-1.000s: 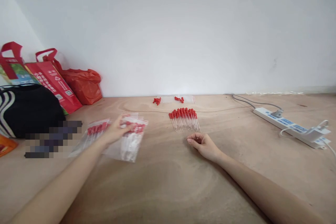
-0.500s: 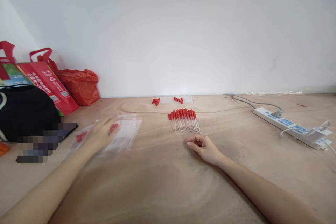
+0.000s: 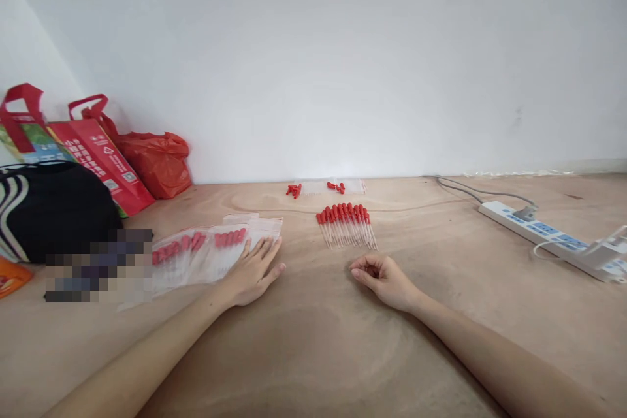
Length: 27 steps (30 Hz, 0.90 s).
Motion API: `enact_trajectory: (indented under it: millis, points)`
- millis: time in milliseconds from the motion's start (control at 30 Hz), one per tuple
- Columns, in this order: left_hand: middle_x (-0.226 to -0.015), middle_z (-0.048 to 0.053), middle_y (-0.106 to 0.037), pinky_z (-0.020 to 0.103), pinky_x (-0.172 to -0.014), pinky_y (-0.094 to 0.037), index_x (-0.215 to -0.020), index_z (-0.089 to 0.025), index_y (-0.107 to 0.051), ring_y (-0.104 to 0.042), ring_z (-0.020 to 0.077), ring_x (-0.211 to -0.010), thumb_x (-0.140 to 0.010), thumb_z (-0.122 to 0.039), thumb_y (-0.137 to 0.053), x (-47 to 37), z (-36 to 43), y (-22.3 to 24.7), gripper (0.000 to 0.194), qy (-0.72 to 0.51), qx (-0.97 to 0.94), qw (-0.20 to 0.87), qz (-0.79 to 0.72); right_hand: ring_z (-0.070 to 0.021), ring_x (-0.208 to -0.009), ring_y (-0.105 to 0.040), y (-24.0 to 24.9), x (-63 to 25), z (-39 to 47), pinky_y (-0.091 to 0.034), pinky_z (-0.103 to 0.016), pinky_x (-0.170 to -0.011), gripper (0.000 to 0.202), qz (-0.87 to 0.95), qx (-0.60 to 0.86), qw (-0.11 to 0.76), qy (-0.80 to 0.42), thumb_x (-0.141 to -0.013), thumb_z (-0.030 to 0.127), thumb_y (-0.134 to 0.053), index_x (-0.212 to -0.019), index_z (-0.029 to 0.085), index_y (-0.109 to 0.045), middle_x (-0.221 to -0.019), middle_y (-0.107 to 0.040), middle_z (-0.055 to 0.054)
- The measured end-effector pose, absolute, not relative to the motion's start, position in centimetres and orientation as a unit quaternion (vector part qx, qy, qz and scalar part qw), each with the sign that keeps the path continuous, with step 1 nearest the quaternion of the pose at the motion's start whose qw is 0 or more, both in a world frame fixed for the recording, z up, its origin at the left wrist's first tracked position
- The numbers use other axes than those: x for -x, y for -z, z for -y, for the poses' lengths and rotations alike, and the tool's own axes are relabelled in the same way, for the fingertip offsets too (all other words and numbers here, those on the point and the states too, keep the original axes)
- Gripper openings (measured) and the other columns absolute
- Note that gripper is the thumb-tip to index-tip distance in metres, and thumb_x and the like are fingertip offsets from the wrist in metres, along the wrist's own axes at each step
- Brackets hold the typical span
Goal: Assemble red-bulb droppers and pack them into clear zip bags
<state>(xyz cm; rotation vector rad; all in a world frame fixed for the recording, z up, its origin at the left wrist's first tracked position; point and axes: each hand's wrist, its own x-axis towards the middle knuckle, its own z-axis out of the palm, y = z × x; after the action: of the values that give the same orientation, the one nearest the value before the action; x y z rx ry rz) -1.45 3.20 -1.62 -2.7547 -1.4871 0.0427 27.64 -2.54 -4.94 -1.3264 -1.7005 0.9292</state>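
My left hand [image 3: 255, 272] lies flat with its fingers spread, its fingertips on the right edge of the clear zip bags [image 3: 268, 227]. Several droppers with red rubber bulbs [image 3: 230, 237] show in these overlapping bags. My right hand [image 3: 382, 279] rests on the table, fingers curled in and thumb against the index finger; nothing shows between them. Just beyond it lies a fanned row of droppers [image 3: 345, 225], red bulbs to the back and clear stems pointing towards me.
Near the wall lie loose red bulbs [image 3: 294, 191] and a clear bag [image 3: 313, 187]. A white power strip [image 3: 543, 232] with plugs and cables is on the right. At left stand a black bag [image 3: 59, 209], a red shopping bag [image 3: 105, 157] and a red plastic bag [image 3: 159, 163].
My left hand has moved right, off the bagged red bulbs, and now lies spread at the bags' right edge. My right hand stays put. The view has shifted slightly.
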Motion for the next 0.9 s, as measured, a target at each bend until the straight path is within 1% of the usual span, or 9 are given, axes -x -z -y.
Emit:
enact_trajectory:
  millis: [167,267,333,400,500,567,700,767,900]
  points:
    - [-0.139,0.007,-0.026,0.049,-0.105,-0.003,-0.137,-0.020,-0.013,-0.022,0.0230,-0.128,-0.090,-0.047,-0.023,0.3,-2.1,0.7,0.055,0.031,0.916,-0.044,0.397,-0.0115,-0.059,-0.051,4.9,-27.7,2.6,-0.041,-0.023,-0.055,0.019,0.667,0.517,0.396,-0.362,-0.074,0.033,-0.052,-0.077,0.017,-0.063,-0.071,-0.062,-0.002]
    - [-0.139,0.001,-0.027,0.047,-0.106,-0.006,-0.137,-0.027,-0.011,-0.025,0.0207,-0.127,-0.090,-0.045,-0.026,0.1,-1.1,0.1,0.052,0.021,0.939,-0.089,0.330,-0.0114,-0.059,-0.051,4.9,-27.7,2.6,-0.041,-0.023,-0.055,0.019,0.670,0.515,0.394,-0.362,-0.073,0.032,-0.052,-0.077,0.016,-0.062,-0.070,-0.061,-0.002]
    - [-0.138,-0.002,-0.029,0.043,-0.107,-0.009,-0.136,-0.031,-0.013,-0.024,0.0191,-0.128,-0.090,-0.043,-0.029,-0.1,-0.5,-0.1,0.050,0.019,0.951,-0.116,0.286,-0.0114,-0.059,-0.051,4.9,-27.7,2.6,-0.041,-0.023,-0.054,0.019,0.672,0.512,0.396,-0.360,-0.073,0.032,-0.052,-0.076,0.016,-0.062,-0.070,-0.062,-0.003]
    - [-0.140,-0.003,-0.027,0.042,-0.107,-0.009,-0.135,-0.031,-0.016,-0.019,0.0192,-0.129,-0.090,-0.044,-0.030,-0.4,0.0,0.1,0.049,0.033,0.952,-0.119,0.279,-0.0116,-0.059,-0.051,5.1,-27.6,2.7,-0.041,-0.023,-0.055,0.019,0.669,0.509,0.410,-0.354,-0.073,0.032,-0.051,-0.077,0.016,-0.062,-0.070,-0.062,-0.003]
    - [-0.143,0.002,-0.017,0.045,-0.106,-0.008,-0.136,-0.026,-0.016,-0.010,0.0219,-0.131,-0.089,-0.047,-0.031,-1.2,0.7,0.4,0.054,0.046,0.941,-0.110,0.318,-0.0117,-0.056,-0.051,5.3,-27.6,2.8,-0.040,-0.023,-0.052,0.021,0.652,0.524,0.442,-0.324,-0.074,0.034,-0.050,-0.076,0.016,-0.061,-0.066,-0.061,-0.002]
    - [-0.143,0.003,-0.015,0.047,-0.106,-0.007,-0.136,-0.027,-0.016,-0.010,0.0231,-0.131,-0.088,-0.048,-0.032,-1.8,1.2,0.4,0.055,0.026,0.943,-0.122,0.308,-0.0116,-0.053,-0.049,5.2,-27.9,2.4,-0.040,-0.023,-0.051,0.020,0.646,0.548,0.455,-0.275,-0.073,0.033,-0.050,-0.076,0.017,-0.060,-0.062,-0.059,-0.002]
    - [-0.142,0.002,-0.019,0.047,-0.106,-0.008,-0.134,-0.029,-0.024,-0.015,0.0232,-0.130,-0.086,-0.048,-0.038,-3.1,2.2,-0.1,0.053,0.004,0.962,-0.167,0.217,-0.0120,-0.051,-0.048,4.1,-29.7,-0.1,-0.038,-0.025,-0.052,0.017,0.625,0.609,0.462,-0.157,-0.070,0.031,-0.051,-0.072,0.017,-0.060,-0.060,-0.057,-0.001]
    - [-0.141,0.002,-0.022,0.048,-0.106,-0.009,-0.132,-0.030,-0.028,-0.018,0.0234,-0.129,-0.085,-0.046,-0.042,-3.5,2.6,-0.4,0.052,0.015,0.965,-0.190,0.181,-0.0129,-0.052,-0.049,3.5,-30.6,-2.2,-0.038,-0.025,-0.052,0.018,0.586,0.651,0.461,-0.142,-0.068,0.032,-0.051,-0.071,0.016,-0.061,-0.060,-0.057,-0.001]
    - [-0.138,0.001,-0.030,0.047,-0.105,-0.012,-0.128,-0.032,-0.036,-0.025,0.0236,-0.127,-0.084,-0.043,-0.045,-3.7,3.0,-0.5,0.047,0.045,0.961,-0.221,0.164,-0.0157,-0.060,-0.053,3.1,-31.6,-6.7,-0.039,-0.027,-0.059,0.027,0.551,0.676,0.470,-0.136,-0.069,0.034,-0.051,-0.081,0.014,-0.063,-0.066,-0.058,-0.004]
